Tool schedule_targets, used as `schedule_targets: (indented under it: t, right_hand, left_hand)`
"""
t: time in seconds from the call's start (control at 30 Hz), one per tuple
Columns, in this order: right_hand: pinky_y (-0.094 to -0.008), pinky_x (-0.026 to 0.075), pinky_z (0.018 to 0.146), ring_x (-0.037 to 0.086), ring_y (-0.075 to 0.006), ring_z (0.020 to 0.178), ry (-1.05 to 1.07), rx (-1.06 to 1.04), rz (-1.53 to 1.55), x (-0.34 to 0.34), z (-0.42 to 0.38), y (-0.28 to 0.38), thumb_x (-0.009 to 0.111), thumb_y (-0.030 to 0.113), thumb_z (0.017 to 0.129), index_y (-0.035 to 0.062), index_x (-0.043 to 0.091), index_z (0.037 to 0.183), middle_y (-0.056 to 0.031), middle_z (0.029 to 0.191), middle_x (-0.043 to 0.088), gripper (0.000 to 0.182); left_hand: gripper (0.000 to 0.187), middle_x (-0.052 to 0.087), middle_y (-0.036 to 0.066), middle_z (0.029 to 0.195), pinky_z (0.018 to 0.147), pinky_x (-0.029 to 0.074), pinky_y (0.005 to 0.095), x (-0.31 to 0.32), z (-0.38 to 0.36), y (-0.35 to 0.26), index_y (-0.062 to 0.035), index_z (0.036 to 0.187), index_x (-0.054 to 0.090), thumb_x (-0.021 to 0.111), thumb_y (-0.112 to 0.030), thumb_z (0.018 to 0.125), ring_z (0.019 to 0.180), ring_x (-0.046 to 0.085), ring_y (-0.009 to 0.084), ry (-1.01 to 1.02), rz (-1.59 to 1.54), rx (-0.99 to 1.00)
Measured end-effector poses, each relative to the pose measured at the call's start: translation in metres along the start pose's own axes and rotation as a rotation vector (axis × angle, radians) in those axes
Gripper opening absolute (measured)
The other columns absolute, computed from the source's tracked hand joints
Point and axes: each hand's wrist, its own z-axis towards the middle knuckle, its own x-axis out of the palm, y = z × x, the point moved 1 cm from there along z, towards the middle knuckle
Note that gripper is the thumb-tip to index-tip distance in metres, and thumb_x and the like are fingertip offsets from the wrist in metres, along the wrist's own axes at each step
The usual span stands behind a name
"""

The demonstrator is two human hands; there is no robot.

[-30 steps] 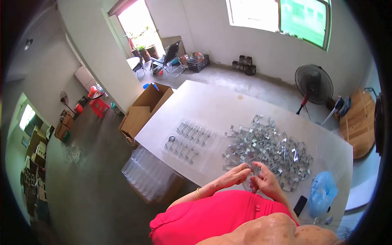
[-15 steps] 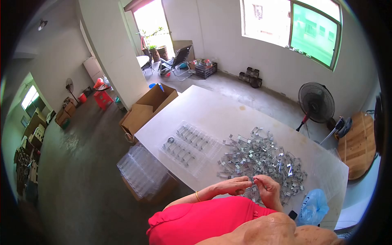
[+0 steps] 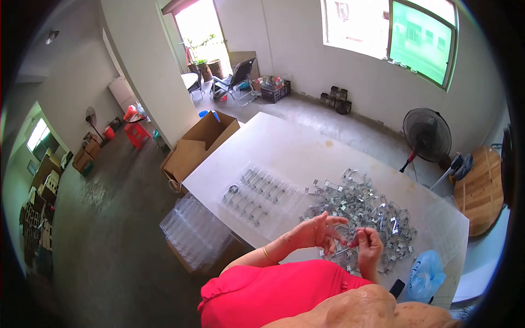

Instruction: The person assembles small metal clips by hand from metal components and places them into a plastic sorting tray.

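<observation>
My left hand is held over the near edge of the heap, its fingers spread apart and holding nothing I can see. Close beside it, my right hand has thumb and fingers pinched on a small metal part, mostly hidden and too small to make out fully. Beneath and beyond both hands spreads a loose heap of small shiny metal parts. To the left on the table lies a clear plastic tray, with rows of similar metal parts in its slots and a dark round item at its left side.
A blue plastic bag and a black phone-like object are near my right side. Clear sheeting lies at the table's right end. Stacked clear trays and an open cardboard box stand beyond the left edge; a fan stands behind.
My left hand has lifted away from my right and its fingers have spread. Half a second ago the fingers of both hands met over the heap. My right hand stays pinched, slightly higher.
</observation>
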Motion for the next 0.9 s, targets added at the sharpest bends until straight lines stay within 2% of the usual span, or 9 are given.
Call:
schedule_targets:
  t: [0.13, 0.23, 0.4, 0.47, 0.5, 0.67, 0.73, 0.8, 0.9]
  right_hand:
    - [-0.0274, 0.055, 0.057, 0.057, -0.0088, 0.062, -0.190, 0.186, 0.306, 0.011, 0.008, 0.001, 0.057, 0.015, 0.102, 0.0008, 0.064, 0.102, -0.0007, 0.077, 0.058, 0.016]
    - [-0.0281, 0.056, 0.058, 0.057, -0.0089, 0.064, -0.185, 0.282, 0.327, 0.026, 0.007, -0.003, 0.058, 0.016, 0.102, 0.0013, 0.064, 0.103, -0.0004, 0.077, 0.058, 0.016]
    - [-0.0287, 0.058, 0.062, 0.057, -0.0084, 0.069, -0.110, 0.355, 0.470, 0.057, 0.005, -0.001, 0.060, 0.019, 0.101, 0.0015, 0.064, 0.105, 0.0002, 0.078, 0.057, 0.018]
    - [-0.0292, 0.058, 0.063, 0.060, -0.0099, 0.068, -0.137, 0.381, 0.480, 0.064, 0.003, 0.001, 0.059, 0.020, 0.102, 0.0008, 0.064, 0.106, -0.0009, 0.078, 0.059, 0.020]
    - [-0.0295, 0.059, 0.063, 0.062, -0.0111, 0.069, -0.105, 0.403, 0.459, 0.067, 0.002, 0.002, 0.059, 0.020, 0.102, 0.0003, 0.064, 0.107, -0.0020, 0.079, 0.060, 0.021]
    - [-0.0292, 0.058, 0.063, 0.066, -0.0136, 0.066, -0.101, 0.372, 0.316, 0.076, 0.000, 0.002, 0.054, 0.020, 0.104, 0.0000, 0.064, 0.112, -0.0055, 0.080, 0.065, 0.024]
    - [-0.0271, 0.054, 0.059, 0.063, -0.0121, 0.063, -0.128, 0.364, 0.221, 0.075, 0.001, 0.000, 0.051, 0.018, 0.105, 0.0003, 0.063, 0.116, -0.0048, 0.078, 0.064, 0.024]
    - [-0.0247, 0.049, 0.054, 0.058, -0.0098, 0.059, -0.089, 0.263, 0.165, 0.070, -0.001, -0.002, 0.051, 0.016, 0.105, 0.0011, 0.057, 0.126, -0.0035, 0.074, 0.061, 0.026]
    - [-0.0231, 0.042, 0.048, 0.049, -0.0074, 0.053, -0.077, 0.299, 0.143, 0.069, 0.003, 0.025, 0.052, 0.016, 0.104, 0.0035, 0.045, 0.135, -0.0014, 0.070, 0.057, 0.035]
  left_hand:
    - [0.070, 0.060, 0.022, 0.127, 0.078, 0.056, 0.0387, 0.005, -0.011, -0.006, -0.0103, 0.155, 0.023, 0.043, -0.052, 0.103, 0.094, 0.069, 0.0266, -0.009, 0.027, 0.092]
    - [0.077, 0.063, 0.014, 0.115, 0.078, 0.050, 0.0326, 0.005, -0.014, -0.010, -0.0084, 0.156, 0.020, 0.066, -0.026, 0.097, 0.086, 0.063, 0.0172, -0.081, 0.252, 0.157]
    - [0.063, 0.058, -0.002, 0.100, 0.070, 0.045, 0.0257, -0.017, -0.023, -0.011, -0.0038, 0.150, 0.037, 0.064, -0.028, 0.098, 0.076, 0.054, 0.0088, -0.078, 0.370, 0.195]
    - [0.056, 0.055, -0.003, 0.098, 0.072, 0.044, 0.0276, -0.027, -0.028, -0.016, -0.0036, 0.148, 0.039, 0.061, -0.023, 0.100, 0.081, 0.050, 0.0081, -0.183, 0.498, 0.192]
    - [0.050, 0.058, -0.003, 0.106, 0.082, 0.045, 0.0273, -0.030, -0.033, -0.018, -0.0039, 0.145, 0.043, 0.059, -0.021, 0.102, 0.092, 0.053, 0.0081, -0.212, 0.524, 0.176]
    - [0.042, 0.060, 0.006, 0.128, 0.102, 0.043, 0.0348, -0.030, -0.038, -0.028, -0.0038, 0.138, 0.048, 0.054, -0.027, 0.103, 0.117, 0.055, 0.0167, -0.272, 0.659, 0.280]
    - [0.044, 0.061, 0.012, 0.126, 0.102, 0.044, 0.0399, -0.032, -0.036, -0.029, -0.0028, 0.132, 0.051, 0.052, -0.037, 0.103, 0.117, 0.058, 0.0227, -0.177, 0.274, 0.320]
    - [0.056, 0.066, 0.014, 0.103, 0.094, 0.048, 0.0421, -0.035, -0.038, -0.028, -0.0008, 0.130, 0.051, 0.043, -0.050, 0.104, 0.100, 0.065, 0.0281, -0.191, 0.152, 0.243]
    - [0.063, 0.057, 0.008, 0.083, 0.076, 0.048, 0.0396, -0.020, -0.041, -0.031, 0.0002, 0.129, 0.052, 0.031, -0.055, 0.105, 0.077, 0.058, 0.0231, -0.223, -0.010, 0.177]
